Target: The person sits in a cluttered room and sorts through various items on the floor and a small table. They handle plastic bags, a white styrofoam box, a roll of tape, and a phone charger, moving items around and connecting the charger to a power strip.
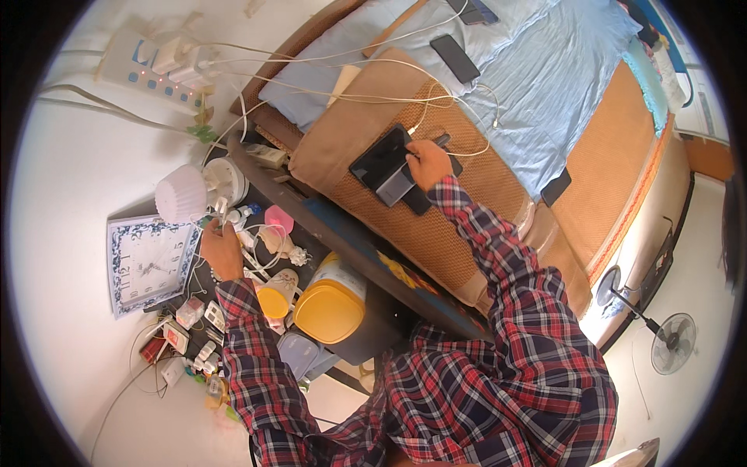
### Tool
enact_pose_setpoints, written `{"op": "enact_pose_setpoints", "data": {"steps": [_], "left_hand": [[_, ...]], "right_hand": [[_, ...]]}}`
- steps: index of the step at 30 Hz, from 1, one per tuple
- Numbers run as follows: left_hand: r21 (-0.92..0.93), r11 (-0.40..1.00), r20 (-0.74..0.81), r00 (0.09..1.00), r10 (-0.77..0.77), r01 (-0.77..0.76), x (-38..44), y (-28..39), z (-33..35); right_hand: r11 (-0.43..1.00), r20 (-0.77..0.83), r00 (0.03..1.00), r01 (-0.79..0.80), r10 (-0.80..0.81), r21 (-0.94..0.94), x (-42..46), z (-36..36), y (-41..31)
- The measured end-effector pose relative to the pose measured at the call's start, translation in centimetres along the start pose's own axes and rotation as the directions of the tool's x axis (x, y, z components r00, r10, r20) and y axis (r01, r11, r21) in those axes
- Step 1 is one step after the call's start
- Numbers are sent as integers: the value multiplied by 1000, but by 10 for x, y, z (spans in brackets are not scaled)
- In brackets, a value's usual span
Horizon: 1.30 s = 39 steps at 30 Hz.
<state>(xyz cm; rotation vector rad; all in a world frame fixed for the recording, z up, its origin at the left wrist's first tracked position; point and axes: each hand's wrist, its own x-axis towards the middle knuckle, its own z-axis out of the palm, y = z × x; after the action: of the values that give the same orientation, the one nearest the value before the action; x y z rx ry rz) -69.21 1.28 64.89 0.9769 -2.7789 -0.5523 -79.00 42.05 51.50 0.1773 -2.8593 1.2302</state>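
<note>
On the left, my left hand [222, 251] pinches a white charger plug [220, 206] above a dark bedside surface. A white cable [274, 269] loops beside that hand. My right hand [430, 165] has its fingers curled over one end of a slim grey device [395, 185], perhaps a power bank. Underneath and beside this lie a black phone or tablet [378, 156] and another black phone [418, 202], on the brown woven mat [373, 219]. A white cable's plug [412, 131] meets the edge of the black device near my right fingers.
A wall power strip [137, 76] with lit switches holds several chargers, whose cables [327, 98] stretch over the bed. Another phone [455, 58] lies on the blue sheet [525, 87]. A square clock [149, 268], a yellow-lidded container [330, 312] and a cup [277, 295] crowd the left side.
</note>
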Motion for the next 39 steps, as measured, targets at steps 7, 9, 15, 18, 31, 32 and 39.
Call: {"op": "enact_pose_setpoints", "data": {"steps": [7,9,15,18,31,32,39], "left_hand": [[-59,998,70,997,-31,36,-7,-16,1],[-139,988,83,995,-56,67,-9,-21,-1],[-341,919,176,974,-143,196,-15,-30,-14],[-354,915,209,970,-124,194,-20,-27,-13],[-435,869,222,964,-149,235,-28,-25,-27],[-423,877,190,969,-158,226,-27,-30,-23],[-441,863,191,965,-179,247,-35,-24,-22]], "right_hand": [[963,89,966,252,-244,-93,63,3,36],[992,84,988,-126,128,-28,81,-10,49],[745,173,782,-623,599,238,23,-77,118],[812,739,337,-220,584,-541,-25,-71,130],[-78,424,162,-865,891,495,-75,5,59],[-97,422,134,-871,897,481,-72,4,55],[-166,487,97,-868,868,468,-77,-3,50]]}}
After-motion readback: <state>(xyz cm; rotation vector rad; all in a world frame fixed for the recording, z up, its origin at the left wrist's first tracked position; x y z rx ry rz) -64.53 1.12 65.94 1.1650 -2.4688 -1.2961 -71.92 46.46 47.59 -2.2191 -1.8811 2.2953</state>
